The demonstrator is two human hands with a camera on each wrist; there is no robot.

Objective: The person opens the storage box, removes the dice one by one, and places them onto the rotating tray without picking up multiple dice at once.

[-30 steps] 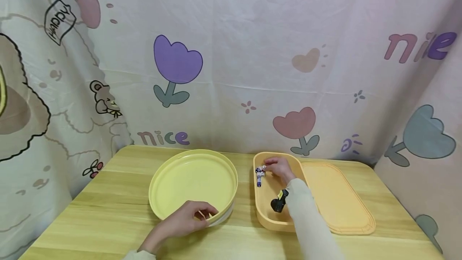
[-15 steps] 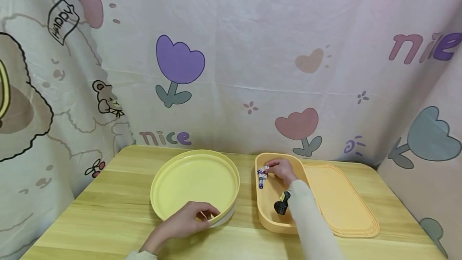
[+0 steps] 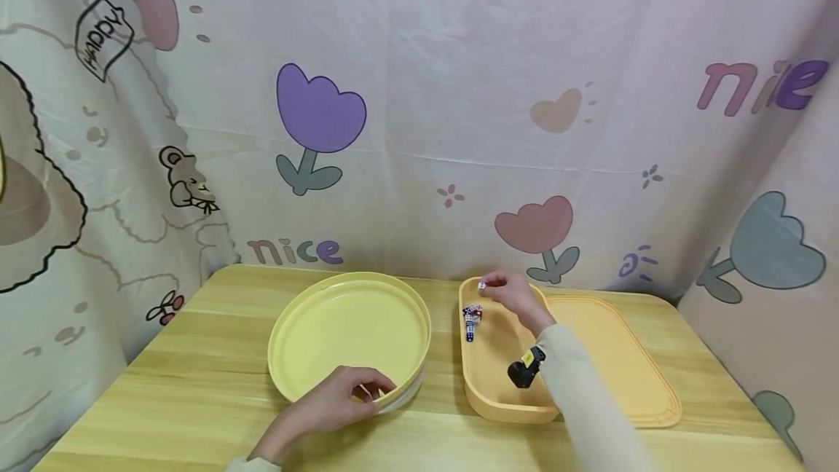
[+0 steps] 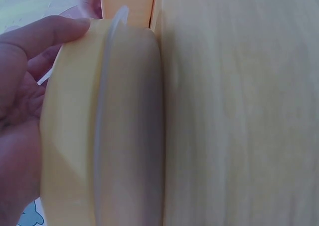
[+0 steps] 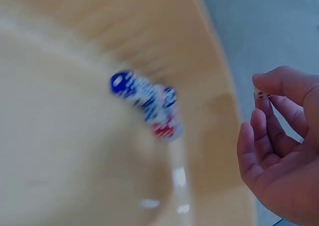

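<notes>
My right hand [image 3: 518, 299] is raised over the far end of the orange rectangular box [image 3: 501, 409], pinching a white die [image 5: 260, 94] with red pips between thumb and fingertips. Below it, a cluster of several blue, white and red dice [image 3: 470, 320] lies along the box's left side; the same dice [image 5: 149, 105] look blurred in the right wrist view. My left hand [image 3: 341, 400] grips the near right rim of a round yellow container [image 3: 354, 333], thumb outside and fingers over the edge. In the left wrist view, the container's yellow wall [image 4: 72, 136] sits above a pale ring.
A flat orange lid [image 3: 619, 363] lies on the wooden table [image 3: 197, 377] just right of the box. Behind the table hangs a patterned curtain [image 3: 419, 108]. A black wrist camera [image 3: 526, 368] on the right wrist overlaps the box in the head view.
My right hand has come up from the dice cluster toward the box's far rim, lifting one white die away. My left hand stays on the yellow rim.
</notes>
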